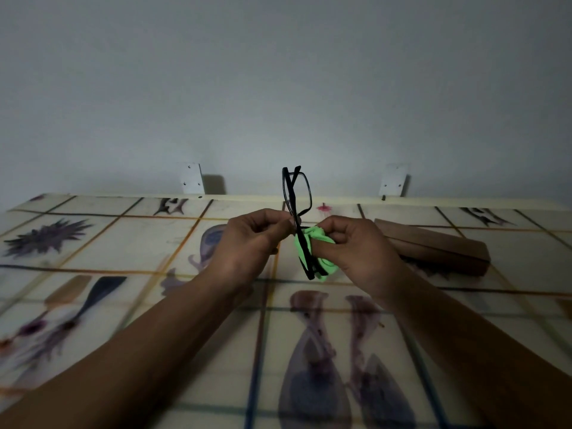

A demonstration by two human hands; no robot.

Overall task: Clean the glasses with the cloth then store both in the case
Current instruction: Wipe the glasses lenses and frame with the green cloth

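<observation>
Right hand (362, 252) pinches cloth (327, 264), left hand (247, 243) pinches glasses (305, 258).

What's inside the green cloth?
One of the right hand's fingers pokes into the green cloth; its tip is covered. The black glasses cross in front, pinched by the left hand.

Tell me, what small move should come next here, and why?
Probably rub the green cloth over the lower lens: the right hand pinches it around the glasses, the left hand steadies the frame, and the case lies apart on the table.
</observation>
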